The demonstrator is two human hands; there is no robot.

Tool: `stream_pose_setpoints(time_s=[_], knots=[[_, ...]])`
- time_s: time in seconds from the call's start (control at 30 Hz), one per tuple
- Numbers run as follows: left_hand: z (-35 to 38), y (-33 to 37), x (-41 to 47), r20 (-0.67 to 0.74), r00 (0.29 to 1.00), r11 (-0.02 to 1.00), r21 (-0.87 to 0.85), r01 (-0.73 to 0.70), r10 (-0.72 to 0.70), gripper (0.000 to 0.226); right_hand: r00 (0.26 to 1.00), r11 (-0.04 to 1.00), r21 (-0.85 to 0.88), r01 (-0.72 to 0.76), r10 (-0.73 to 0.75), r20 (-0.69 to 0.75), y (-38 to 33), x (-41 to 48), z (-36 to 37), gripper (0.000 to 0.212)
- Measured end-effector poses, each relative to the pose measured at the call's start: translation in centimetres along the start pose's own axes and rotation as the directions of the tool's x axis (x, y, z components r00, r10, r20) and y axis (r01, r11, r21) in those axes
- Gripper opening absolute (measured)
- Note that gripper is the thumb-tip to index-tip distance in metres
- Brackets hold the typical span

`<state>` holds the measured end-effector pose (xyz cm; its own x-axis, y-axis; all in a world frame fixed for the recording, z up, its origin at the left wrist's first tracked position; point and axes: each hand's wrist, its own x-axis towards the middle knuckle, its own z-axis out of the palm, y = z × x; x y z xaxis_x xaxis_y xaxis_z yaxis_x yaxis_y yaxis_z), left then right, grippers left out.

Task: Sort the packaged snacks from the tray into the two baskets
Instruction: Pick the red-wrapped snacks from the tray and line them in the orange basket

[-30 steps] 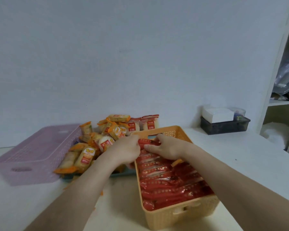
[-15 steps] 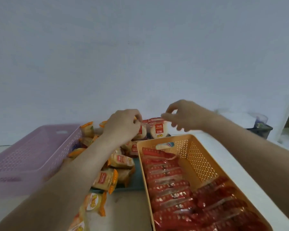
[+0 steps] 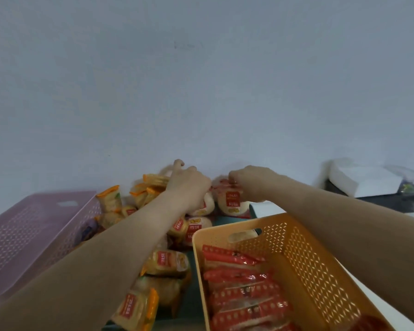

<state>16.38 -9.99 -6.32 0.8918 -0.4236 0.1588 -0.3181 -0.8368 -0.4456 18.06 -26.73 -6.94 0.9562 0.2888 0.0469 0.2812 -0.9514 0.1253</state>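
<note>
Both hands reach to the far end of the snack pile behind the orange basket (image 3: 318,263). The right hand (image 3: 251,181) pinches the top edge of a round red-labelled packet (image 3: 231,203); the left hand (image 3: 189,185) curls over neighbouring packets, its grip hidden. The pink basket (image 3: 33,225) sits left of the pile.

Orange basket (image 3: 304,254) and pink basket (image 3: 29,235): perforated matt plastic. Red snack packets (image 3: 239,290) and yellow snack packets (image 3: 165,261): glossy plastic film. Far wall (image 3: 201,80): smooth, matt.

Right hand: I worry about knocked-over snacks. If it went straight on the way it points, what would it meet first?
Probably the red-sealed round snack pack under the right hand, whose fingertips already seem to touch it; depth is unclear.
</note>
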Motion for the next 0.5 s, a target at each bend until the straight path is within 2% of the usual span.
stream_pose_setpoints(time_s=[0.1,0.17,0.2,0.23,0.27,0.3,0.33,0.37,0.4,0.43,0.47,0.5], knots=[[0.4,-0.6,0.3,-0.121,0.988,0.962,-0.267,0.064,-0.100,0.005,0.993,0.994,0.105,0.021,-0.009,-0.116,0.9,-0.2,0.3,0.042],[0.1,-0.9,0.0,-0.203,0.962,0.827,-0.562,0.036,-0.180,0.006,0.987,0.951,0.309,-0.007,0.057,-0.150,1.5,-0.9,-0.6,0.035],[-0.6,-1.0,-0.5,-0.210,0.953,0.724,-0.690,0.014,-0.219,0.007,0.983,0.867,0.498,-0.036,0.121,-0.140,1.9,-1.5,-1.3,0.031],[-1.4,-1.0,-1.1,-0.196,0.947,0.601,-0.799,-0.003,-0.256,0.007,0.979,0.701,0.711,-0.061,0.181,-0.094,2.2,-2.3,-2.3,0.028],[-2.5,-1.1,-1.8,-0.175,0.940,0.445,-0.895,-0.028,-0.293,0.008,0.977,0.488,0.870,-0.071,0.210,-0.038,2.4,-3.4,-3.4,0.025],[-3.8,-1.1,-3.0,-0.143,0.934,0.242,-0.968,-0.063,-0.329,0.011,0.977,0.296,0.953,-0.065,0.211,0.001,2.7,-4.8,-4.6,0.022],[-5.0,-1.2,-4.2,-0.118,0.930,0.037,-0.993,-0.112,-0.347,0.012,0.981,0.169,0.985,-0.044,0.195,0.010,3.1,-6.2,-5.5,0.022],[-6.0,-1.3,-5.5,-0.119,0.931,-0.097,-0.982,-0.161,-0.344,0.011,0.987,0.082,0.996,-0.019,0.162,0.005,3.5,-7.4,-6.3,0.023],[-6.9,-1.1,-6.8,-0.156,0.931,-0.120,-0.971,-0.206,-0.331,0.010,0.993,0.034,0.999,-0.004,0.114,0.000,3.8,-8.7,-6.9,0.024],[-7.7,-0.7,-8.0,-0.211,0.930,-0.066,-0.968,-0.241,-0.300,0.013,0.998,0.031,1.000,0.000,0.062,-0.002,3.9,-9.9,-7.3,0.024],[-8.0,-0.3,-9.0,-0.261,0.931,0.036,-0.965,-0.261,-0.256,0.018,1.000,0.071,0.997,-0.005,0.009,0.004,3.9,-10.8,-7.5,0.024],[-8.1,0.2,-9.7,-0.290,0.936,0.178,-0.950,-0.257,-0.199,0.024,0.999,0.149,0.989,-0.012,-0.041,0.018,3.9,-11.5,-7.6,0.024]])
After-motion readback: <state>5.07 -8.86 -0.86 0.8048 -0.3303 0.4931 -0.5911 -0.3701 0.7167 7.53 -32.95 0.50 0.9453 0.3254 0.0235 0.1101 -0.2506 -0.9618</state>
